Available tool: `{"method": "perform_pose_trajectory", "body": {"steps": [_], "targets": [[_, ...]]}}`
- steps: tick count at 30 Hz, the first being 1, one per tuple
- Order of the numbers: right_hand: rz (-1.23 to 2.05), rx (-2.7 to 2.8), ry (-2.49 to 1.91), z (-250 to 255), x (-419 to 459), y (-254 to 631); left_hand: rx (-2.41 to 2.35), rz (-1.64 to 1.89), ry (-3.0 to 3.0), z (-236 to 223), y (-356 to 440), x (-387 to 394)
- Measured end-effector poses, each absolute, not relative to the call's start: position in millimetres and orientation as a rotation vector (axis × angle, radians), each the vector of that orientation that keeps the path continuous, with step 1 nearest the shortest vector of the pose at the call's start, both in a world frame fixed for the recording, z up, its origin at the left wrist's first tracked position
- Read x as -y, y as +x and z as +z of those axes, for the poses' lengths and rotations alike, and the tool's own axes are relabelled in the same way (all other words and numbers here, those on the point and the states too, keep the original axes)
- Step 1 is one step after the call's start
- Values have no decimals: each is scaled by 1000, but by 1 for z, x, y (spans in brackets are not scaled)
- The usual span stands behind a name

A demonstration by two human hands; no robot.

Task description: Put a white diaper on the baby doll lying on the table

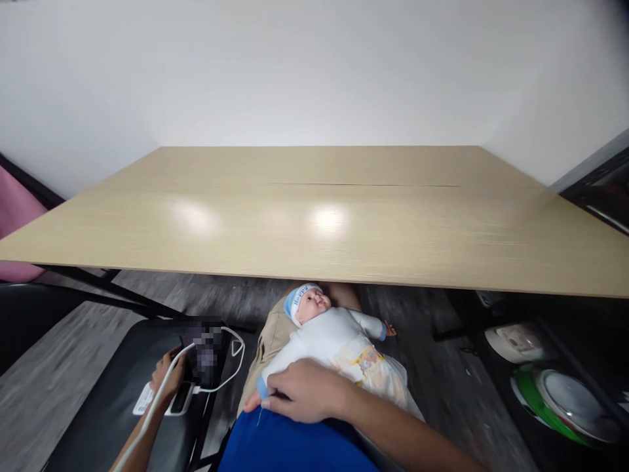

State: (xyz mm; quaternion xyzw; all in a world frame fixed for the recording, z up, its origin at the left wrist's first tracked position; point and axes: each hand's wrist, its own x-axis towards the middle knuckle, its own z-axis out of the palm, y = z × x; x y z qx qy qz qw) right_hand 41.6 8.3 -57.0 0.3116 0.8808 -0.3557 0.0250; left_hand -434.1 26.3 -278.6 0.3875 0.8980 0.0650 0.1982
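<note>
A baby doll (314, 337) lies face up across my lap, in a white top with blue cuffs, a printed diaper-like bottom and a blue-and-white cap. My right hand (312, 391) rests over the doll's lower side, its fingers curled at the blue cuff of one arm. A thin pale thread shows below those fingertips. Off to the left, over a black seat, my left hand (168, 377) is closed around the edge of a dark phone-like device (204, 354), whose face is pixelated. A white cable (152, 410) runs over that hand.
A wide wooden table (314, 223) spans the view ahead, its front edge above the doll's head. On the black seat (113, 387) lies a white power bank (181, 398) with a cable plugged in. To the right, a dark shelf holds a green-rimmed round container (535, 400) and a white one.
</note>
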Motion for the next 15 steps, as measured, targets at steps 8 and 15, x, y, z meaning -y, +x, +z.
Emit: {"method": "perform_pose_trajectory", "body": {"steps": [8, 15], "targets": [[-1122, -2731, 952, -60, -8, 42, -2508, 177, 1090, -274, -427, -26], [-1113, -2717, 944, -58, -8, 42, -2525, 168, 1077, -270, -422, -26]]}}
